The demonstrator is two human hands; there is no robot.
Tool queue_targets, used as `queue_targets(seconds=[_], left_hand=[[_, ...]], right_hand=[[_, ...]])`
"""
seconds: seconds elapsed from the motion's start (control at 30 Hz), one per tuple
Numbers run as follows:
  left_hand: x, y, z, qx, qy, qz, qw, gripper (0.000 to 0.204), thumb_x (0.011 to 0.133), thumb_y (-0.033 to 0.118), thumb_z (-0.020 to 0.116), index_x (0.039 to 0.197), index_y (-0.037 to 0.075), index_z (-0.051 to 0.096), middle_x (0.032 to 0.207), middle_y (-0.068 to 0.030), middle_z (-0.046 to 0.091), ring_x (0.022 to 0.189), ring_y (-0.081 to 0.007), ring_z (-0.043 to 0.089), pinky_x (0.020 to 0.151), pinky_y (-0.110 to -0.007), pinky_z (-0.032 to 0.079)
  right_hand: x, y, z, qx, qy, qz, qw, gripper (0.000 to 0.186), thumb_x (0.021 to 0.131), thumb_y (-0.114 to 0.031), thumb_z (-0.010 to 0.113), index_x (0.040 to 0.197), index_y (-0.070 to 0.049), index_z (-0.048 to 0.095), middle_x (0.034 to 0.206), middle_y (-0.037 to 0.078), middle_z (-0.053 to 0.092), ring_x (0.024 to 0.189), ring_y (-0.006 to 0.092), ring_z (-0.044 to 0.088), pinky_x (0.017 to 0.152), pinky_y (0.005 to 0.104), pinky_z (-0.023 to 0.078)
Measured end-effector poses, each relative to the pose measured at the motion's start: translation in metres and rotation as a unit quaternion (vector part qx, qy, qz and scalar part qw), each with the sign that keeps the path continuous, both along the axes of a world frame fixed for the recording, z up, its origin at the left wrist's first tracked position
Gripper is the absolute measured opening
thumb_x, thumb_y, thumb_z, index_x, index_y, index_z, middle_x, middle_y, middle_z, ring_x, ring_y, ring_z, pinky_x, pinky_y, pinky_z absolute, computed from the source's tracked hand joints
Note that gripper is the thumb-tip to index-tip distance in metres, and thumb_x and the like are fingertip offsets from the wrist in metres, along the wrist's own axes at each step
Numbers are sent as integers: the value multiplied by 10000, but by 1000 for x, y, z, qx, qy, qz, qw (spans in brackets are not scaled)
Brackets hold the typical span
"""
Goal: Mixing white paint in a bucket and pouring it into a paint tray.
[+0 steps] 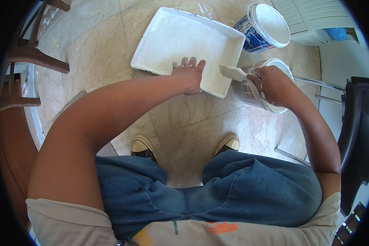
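A white paint-coated tray [156, 41] lies on the floor. My left hand [189, 76] rests over its near rim, paint-smeared fingers spread apart inside it. My right hand [274, 86] grips a flat, paint-covered tool [231, 72], perhaps a scraper or brush, whose end reaches over the tray’s right part. Directly beneath that hand stands a white bucket [250, 98], its top partly hidden by the hand. Behind it is a blue-and-white bucket [254, 37] with white paint around the rim.
Wooden chair legs [41, 57] are at the left. A black chair [352, 127] with metal legs is at the right, below a white slatted plastic piece [299, 12]. My shoes [141, 145] and bent knees are on the marble-look floor [180, 135].
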State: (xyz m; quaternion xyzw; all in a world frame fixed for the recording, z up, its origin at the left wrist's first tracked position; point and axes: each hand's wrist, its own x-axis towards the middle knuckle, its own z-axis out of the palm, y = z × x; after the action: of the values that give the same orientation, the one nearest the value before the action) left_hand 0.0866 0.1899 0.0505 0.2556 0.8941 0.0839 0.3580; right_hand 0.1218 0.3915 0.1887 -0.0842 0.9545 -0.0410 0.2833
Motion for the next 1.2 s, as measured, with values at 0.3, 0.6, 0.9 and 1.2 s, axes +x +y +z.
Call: queue_targets(seconds=[0.3,0.6,0.9,1.2], left_hand=[[-2,-1,3,-39,0,-27,999,870,817,297,660,1477,107,124,1512,-172,174,1407,-385,155,1097,-571,207],[1,1,-7,-39,10,-21,999,879,824,348,673,1459,58,140,1468,-199,224,1375,-427,201,1065,-592,243],[3,3,-11,-21,31,-30,999,890,818,335,677,1463,56,129,1467,-200,224,1368,-442,208,1064,-597,242],[0,3,-8,-22,26,-38,999,873,815,328,678,1453,62,146,1479,-199,215,1377,-431,201,1069,-594,239]], right_hand=[[7,10,-35,7,-20,-18,1000,270,919,-163,507,849,79,603,897,306,604,838,419,602,782,473,459],[14,-4,-49,9,37,23,999,188,752,-10,530,899,-8,648,860,213,654,831,365,644,751,442,516],[4,-12,-57,50,15,42,998,200,717,-4,574,899,-7,656,857,199,662,850,353,649,763,439,521],[-6,-22,-52,72,7,55,996,161,727,-20,595,875,11,651,895,209,659,883,349,643,770,437,521]])
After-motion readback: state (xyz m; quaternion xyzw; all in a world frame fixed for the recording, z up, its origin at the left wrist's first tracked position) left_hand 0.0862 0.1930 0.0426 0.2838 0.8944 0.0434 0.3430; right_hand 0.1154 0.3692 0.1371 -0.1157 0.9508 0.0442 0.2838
